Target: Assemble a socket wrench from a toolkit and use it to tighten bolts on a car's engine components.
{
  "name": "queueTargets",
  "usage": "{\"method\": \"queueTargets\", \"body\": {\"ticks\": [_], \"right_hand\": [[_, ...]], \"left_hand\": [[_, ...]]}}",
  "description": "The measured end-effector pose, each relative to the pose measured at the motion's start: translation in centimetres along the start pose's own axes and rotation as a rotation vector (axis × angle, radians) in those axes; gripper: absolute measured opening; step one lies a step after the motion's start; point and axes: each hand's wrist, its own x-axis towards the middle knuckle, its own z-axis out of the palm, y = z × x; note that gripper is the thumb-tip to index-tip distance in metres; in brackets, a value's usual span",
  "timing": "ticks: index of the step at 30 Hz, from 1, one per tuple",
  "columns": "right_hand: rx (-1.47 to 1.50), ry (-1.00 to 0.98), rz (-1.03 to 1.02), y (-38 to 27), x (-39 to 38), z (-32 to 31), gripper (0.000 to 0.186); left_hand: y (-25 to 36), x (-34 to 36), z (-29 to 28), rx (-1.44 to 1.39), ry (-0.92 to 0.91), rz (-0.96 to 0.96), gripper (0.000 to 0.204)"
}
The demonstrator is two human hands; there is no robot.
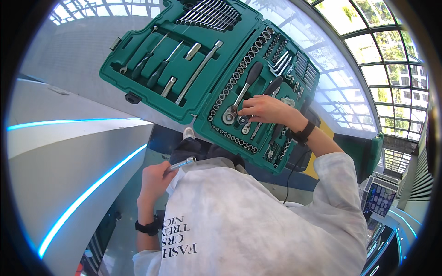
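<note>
My left hand (155,180) is closed around a short chrome extension bar (181,164) with a wider end, held low in front of my shirt. Over the right half of an opened green tool case (201,125) reaches my right hand (267,109). Its fingers are bent together at the ratchet heads, and what they pinch is partly hidden. Just left of them lies a large ratchet wrench (229,115) with a black handle. A second black handle (274,85) shows behind the hand. A row of chrome sockets (236,74) runs along the case's middle.
In the case's left half sit combination wrenches (209,14), screwdrivers (159,73) and a long chrome bar (200,71). The case rests on a pale table (69,50). A white panel with a lit blue strip (92,198) stands at left. A black cable (289,184) hangs right of my body.
</note>
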Motion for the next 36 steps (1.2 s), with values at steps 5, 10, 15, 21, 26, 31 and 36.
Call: {"method": "queueTargets", "body": {"ticks": [5, 10, 15, 21, 26, 31, 36], "right_hand": [[0.084, 0.083, -0.025, -0.3, 0.7, 1.5, 0.039], [0.083, 0.251, 0.015, -0.8, -0.8, 2.5, 0.044], [0.060, 0.351, 0.080, -1.9, -1.1, 3.8, 0.036], [0.314, 0.431, 0.142, -5.3, -0.9, 6.0, 0.039], [1.287, 0.809, 0.521, -10.7, -2.2, 6.0, 0.025], [1.255, 1.011, 0.677, -14.0, -4.1, 8.5, 0.024], [1.404, 1.440, 0.810, -12.3, -5.5, 8.2, 0.027]], "left_hand": [[0.6, 0.3, 0.1, -0.034, -0.044, 0.006, 0.021], [1.3, 2.0, -0.7, 0.011, -0.068, -0.057, 0.023], [2.9, 4.6, -0.3, 0.093, -0.195, 0.068, 0.021], [6.0, 7.3, 0.7, 0.145, -0.347, 0.214, 0.020], [7.8, 9.3, 1.3, 0.328, -0.452, 0.312, 0.021], [11.3, 11.6, 4.6, 0.061, -0.691, 0.299, 0.019], [14.6, 12.2, 9.6, -0.293, -0.835, 0.224, 0.034]]}}
